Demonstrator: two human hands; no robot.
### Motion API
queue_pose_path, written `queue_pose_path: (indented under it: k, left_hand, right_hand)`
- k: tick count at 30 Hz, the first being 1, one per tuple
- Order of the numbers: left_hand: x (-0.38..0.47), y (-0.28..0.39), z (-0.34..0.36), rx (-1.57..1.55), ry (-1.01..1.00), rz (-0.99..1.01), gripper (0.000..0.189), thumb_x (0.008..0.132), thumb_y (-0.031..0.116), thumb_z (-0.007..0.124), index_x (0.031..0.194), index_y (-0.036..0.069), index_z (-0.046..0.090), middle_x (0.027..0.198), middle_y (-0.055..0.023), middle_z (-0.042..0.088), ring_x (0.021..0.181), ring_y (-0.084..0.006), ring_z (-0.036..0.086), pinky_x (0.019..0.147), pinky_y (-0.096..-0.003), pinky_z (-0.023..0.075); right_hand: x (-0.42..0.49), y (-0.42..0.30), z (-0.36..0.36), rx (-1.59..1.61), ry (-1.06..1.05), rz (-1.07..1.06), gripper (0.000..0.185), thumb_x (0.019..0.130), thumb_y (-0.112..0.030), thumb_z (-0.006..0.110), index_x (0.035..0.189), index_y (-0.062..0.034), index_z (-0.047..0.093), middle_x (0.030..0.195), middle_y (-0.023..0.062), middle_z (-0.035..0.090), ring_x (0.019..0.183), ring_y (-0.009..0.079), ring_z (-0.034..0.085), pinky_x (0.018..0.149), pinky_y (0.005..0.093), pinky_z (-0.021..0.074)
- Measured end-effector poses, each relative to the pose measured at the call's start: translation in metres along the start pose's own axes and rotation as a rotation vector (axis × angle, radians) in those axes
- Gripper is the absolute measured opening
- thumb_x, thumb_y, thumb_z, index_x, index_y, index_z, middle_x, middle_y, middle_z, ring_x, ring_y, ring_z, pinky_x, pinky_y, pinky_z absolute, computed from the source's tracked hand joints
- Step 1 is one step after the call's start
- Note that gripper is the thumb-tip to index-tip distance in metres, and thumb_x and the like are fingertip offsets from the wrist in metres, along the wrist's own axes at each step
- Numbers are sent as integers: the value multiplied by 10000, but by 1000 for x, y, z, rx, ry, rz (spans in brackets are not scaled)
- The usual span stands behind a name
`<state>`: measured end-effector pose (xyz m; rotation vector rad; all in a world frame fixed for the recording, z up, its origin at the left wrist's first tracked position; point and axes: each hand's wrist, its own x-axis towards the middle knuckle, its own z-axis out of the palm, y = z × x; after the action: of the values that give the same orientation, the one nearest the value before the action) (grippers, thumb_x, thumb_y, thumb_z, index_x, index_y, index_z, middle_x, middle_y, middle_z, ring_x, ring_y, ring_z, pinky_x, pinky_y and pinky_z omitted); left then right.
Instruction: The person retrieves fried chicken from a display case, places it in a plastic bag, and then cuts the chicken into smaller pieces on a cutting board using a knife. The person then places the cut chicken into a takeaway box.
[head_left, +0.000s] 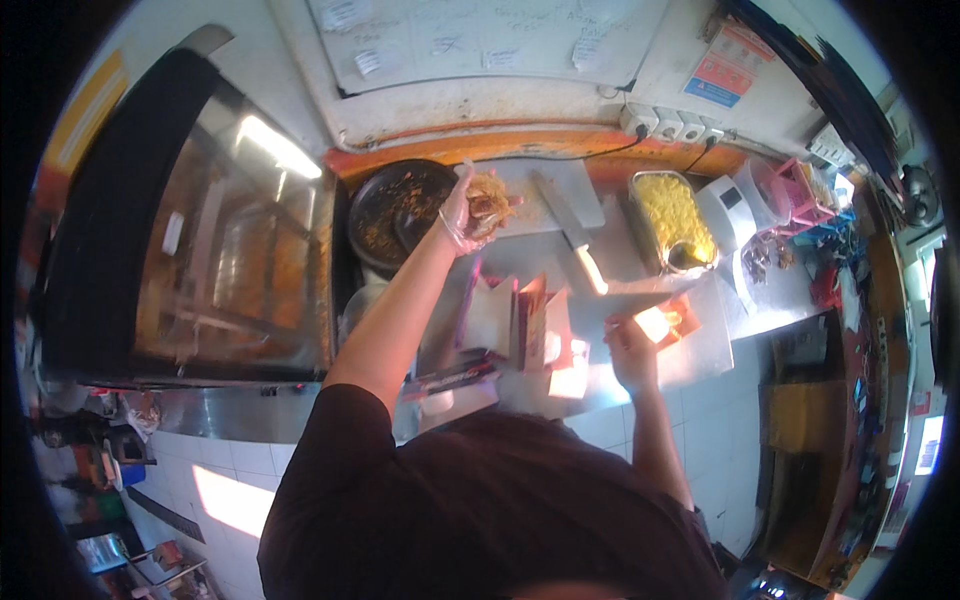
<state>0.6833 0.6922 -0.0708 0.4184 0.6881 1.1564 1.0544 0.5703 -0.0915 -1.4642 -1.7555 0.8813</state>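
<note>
My left hand (465, 214), in a clear plastic glove, holds a clump of browned, shredded-looking food (489, 206) above the near edge of a white cutting board (589, 196). A knife with a pale handle (574, 232) lies partly on the board, its handle on the steel counter. My right hand (630, 346) is at the left side of a small orange-brown carton (679, 322) with a brightly lit interior; its fingers touch or nearly touch it, and their exact grip is unclear. Folded cartons (532, 322) stand between my forearms.
A black stone mortar (397, 214) with food residue sits left of the board. A glass display warmer (240, 247) fills the left side. To the right are a metal tray of yellow food (673, 217), a white device (727, 211) and a pink basket (802, 191). Wall sockets (667, 124) hold plugged cables.
</note>
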Motion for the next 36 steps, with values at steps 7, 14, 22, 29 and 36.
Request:
queue_pose_path:
  k: [7,14,22,29,36]
  left_hand:
    - [154,-34,-41,307,144,-244,542,949,622,625,1147,119,662,1016,-143,743,713,-216,680,516,-321,476]
    - [227,-64,-111,951,161,-88,743,965,478,677,1603,261,365,1302,-142,663,1119,-340,677,984,-415,536]
    - [170,-12,-54,2115,429,44,610,1069,431,483,1633,298,291,1547,-159,492,1275,-388,582,1138,-412,441]
    - [129,-44,-18,2402,-160,170,275,1023,247,516,1161,169,741,1204,-101,710,1167,-309,655,971,-452,539]
    - [138,-51,-21,2356,166,-126,355,1033,416,518,1147,184,761,1114,-122,738,1032,-336,708,879,-457,570]
  right_hand:
    - [79,43,31,40,-143,125,227,968,-202,674,1114,-33,710,969,142,732,823,237,710,751,364,558]
    - [120,63,60,149,-210,171,229,972,-178,662,1144,-28,691,1018,141,720,889,237,712,792,368,557]
    - [120,101,101,214,-211,76,172,1034,-92,615,1175,-1,648,951,50,689,798,93,643,704,265,524]
    - [119,92,96,315,-230,77,158,1035,-46,576,1166,18,636,960,70,696,822,106,661,710,274,532]
    - [119,85,84,288,-197,82,159,1037,-56,576,1160,20,641,946,75,721,844,93,667,729,263,531]
